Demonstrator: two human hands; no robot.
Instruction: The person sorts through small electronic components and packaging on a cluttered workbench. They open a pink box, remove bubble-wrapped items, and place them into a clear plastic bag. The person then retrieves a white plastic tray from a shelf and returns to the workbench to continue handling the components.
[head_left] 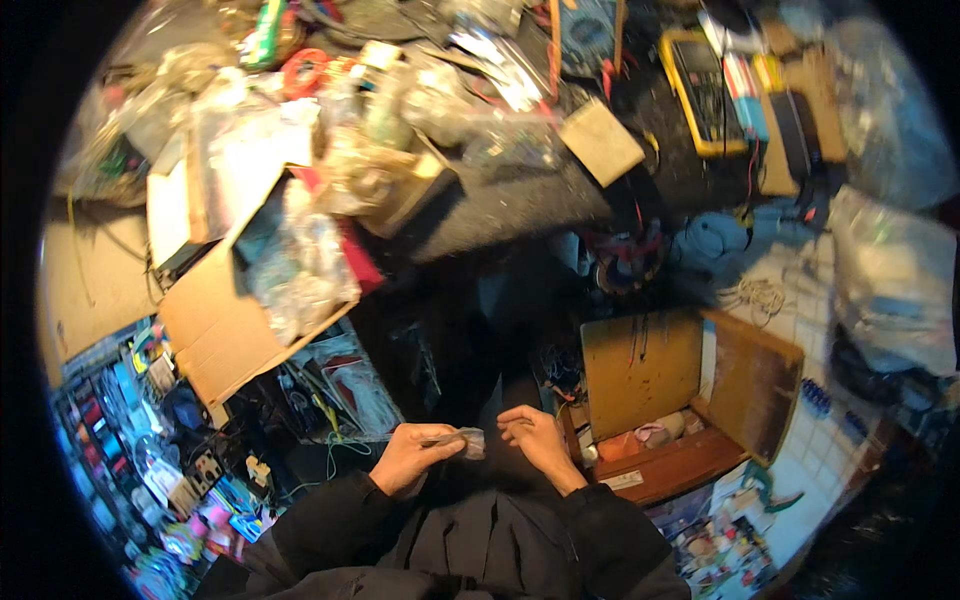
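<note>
My left hand (412, 456) is closed on a small see-through plastic bag (472, 443), pinched between thumb and fingers above my lap. What the bag holds is too small to make out. Just to the right of it, my right hand (532, 438) is held with its fingers slightly bent and apart, and nothing shows in it. The two hands do not touch. Dark sleeves cover both forearms.
Ahead lies a cluttered workbench (500, 225) with a yellow multimeter (705, 95), a small tan box (601, 142) and plastic bags. An opened cardboard box (225, 325) juts out at the left. To the right stands an open wooden drawer box (670, 465).
</note>
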